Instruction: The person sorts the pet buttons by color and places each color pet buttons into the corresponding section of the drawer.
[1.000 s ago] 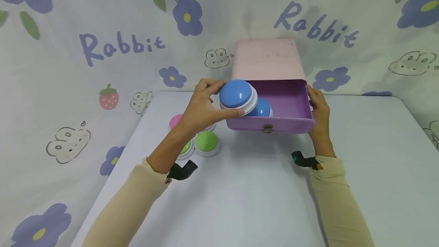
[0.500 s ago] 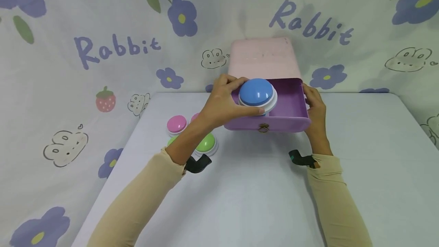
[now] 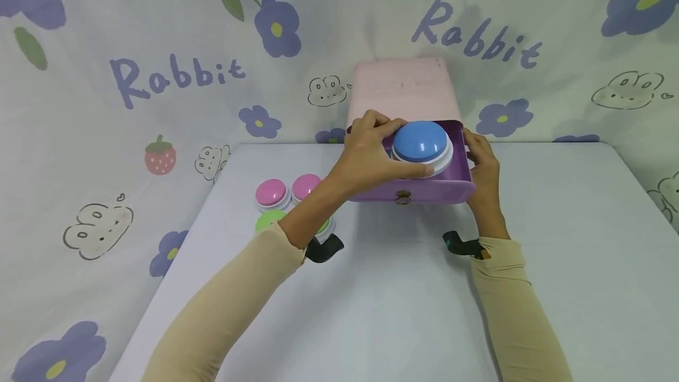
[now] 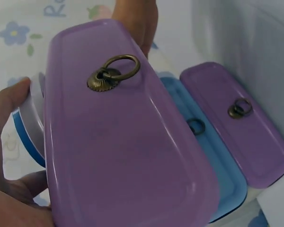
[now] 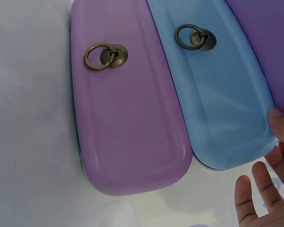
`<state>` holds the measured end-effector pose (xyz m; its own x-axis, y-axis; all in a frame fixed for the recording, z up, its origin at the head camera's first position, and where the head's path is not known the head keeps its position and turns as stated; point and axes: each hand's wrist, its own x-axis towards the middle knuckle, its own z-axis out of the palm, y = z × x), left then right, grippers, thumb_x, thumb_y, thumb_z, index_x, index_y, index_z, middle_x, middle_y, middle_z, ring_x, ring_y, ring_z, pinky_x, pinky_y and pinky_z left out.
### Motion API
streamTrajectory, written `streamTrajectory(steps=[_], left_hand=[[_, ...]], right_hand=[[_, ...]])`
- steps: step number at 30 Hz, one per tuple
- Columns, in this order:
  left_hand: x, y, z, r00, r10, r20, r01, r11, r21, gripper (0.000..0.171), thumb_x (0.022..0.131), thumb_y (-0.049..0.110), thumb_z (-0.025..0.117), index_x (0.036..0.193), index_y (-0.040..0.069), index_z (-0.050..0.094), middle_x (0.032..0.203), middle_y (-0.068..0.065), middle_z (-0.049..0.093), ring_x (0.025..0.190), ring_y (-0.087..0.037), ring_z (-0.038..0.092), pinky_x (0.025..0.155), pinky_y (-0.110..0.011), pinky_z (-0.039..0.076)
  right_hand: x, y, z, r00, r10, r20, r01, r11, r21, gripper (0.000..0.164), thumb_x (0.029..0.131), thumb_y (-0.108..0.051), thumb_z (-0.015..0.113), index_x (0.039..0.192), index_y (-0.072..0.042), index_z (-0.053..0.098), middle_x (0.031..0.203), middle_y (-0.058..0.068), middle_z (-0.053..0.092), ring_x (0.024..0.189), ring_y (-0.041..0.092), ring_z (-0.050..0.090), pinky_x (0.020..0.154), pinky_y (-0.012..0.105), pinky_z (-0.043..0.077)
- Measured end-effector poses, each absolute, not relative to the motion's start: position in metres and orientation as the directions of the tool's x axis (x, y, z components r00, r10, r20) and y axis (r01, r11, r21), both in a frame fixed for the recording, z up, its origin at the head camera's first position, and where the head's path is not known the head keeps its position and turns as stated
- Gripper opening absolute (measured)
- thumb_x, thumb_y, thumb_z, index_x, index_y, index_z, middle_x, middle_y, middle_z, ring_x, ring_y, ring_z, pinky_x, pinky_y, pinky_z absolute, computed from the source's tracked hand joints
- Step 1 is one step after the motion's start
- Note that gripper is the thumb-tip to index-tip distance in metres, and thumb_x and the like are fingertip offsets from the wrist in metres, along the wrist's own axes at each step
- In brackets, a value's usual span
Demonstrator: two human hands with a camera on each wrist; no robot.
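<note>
My left hand (image 3: 366, 155) grips a push button (image 3: 421, 141) with a blue dome and white base, thumb in front and fingers behind. The button is over the right part of an open purple drawer (image 3: 435, 191), the top one of a small cabinet with a pink top (image 3: 403, 90). A sliver of a second blue button (image 3: 389, 152) shows in the drawer behind my left hand. My right hand (image 3: 485, 173) rests along the cabinet's right side, its thumb by the edge of the blue middle drawer (image 5: 222, 85) in the right wrist view, fingers loosely extended.
Left of the cabinet, two pink buttons (image 3: 271, 192) stand on the white table (image 3: 392, 311). Two green buttons (image 3: 270, 219) are in front of them, partly covered by my left forearm. A lower purple drawer (image 5: 132, 109) is pushed in. A printed cloth (image 3: 201, 22) hangs behind.
My left hand has carried the blue button rightward from the drawer's left end, past the other blue button, to its right part. The right hand has stayed at the cabinet's side.
</note>
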<state>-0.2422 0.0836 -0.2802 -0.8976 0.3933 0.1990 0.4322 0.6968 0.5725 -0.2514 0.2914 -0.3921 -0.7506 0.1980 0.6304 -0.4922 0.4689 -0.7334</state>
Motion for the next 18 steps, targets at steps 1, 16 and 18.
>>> streamTrajectory(steps=[1,16,18], left_hand=[[-0.242,0.086,-0.280,-0.897,0.395,0.196,0.433,0.705,0.562,0.085,0.055,0.065,0.074,0.129,0.028,0.052,0.114,0.009,0.039,0.110,-0.010,0.030,0.087,-0.033,0.036],[-0.239,0.091,-0.280,-0.825,0.466,0.319,0.564,0.707,0.427,0.084,0.066,0.066,0.067,0.137,0.026,0.044,0.118,0.008,0.039,0.111,-0.011,0.033,0.091,-0.038,0.024],[-0.237,0.088,-0.281,-0.810,0.475,0.345,0.586,0.689,0.426,0.081,0.067,0.064,0.068,0.135,0.026,0.047,0.115,0.008,0.040,0.110,-0.011,0.034,0.091,-0.038,0.023]], right_hand=[[-0.251,0.291,-0.392,-0.752,0.198,0.628,-0.491,0.468,-0.735,0.049,0.079,0.008,0.064,0.127,0.003,0.052,0.121,0.018,0.053,0.109,0.017,0.051,0.086,0.015,0.040],[-0.255,0.295,-0.396,-0.715,0.189,0.673,-0.561,0.418,-0.714,0.053,0.074,0.012,0.066,0.125,0.006,0.052,0.119,0.021,0.054,0.105,0.009,0.050,0.081,0.014,0.041],[-0.255,0.295,-0.395,-0.717,0.187,0.671,-0.559,0.421,-0.715,0.053,0.074,0.013,0.066,0.125,0.006,0.052,0.119,0.021,0.054,0.105,0.009,0.049,0.082,0.014,0.040]])
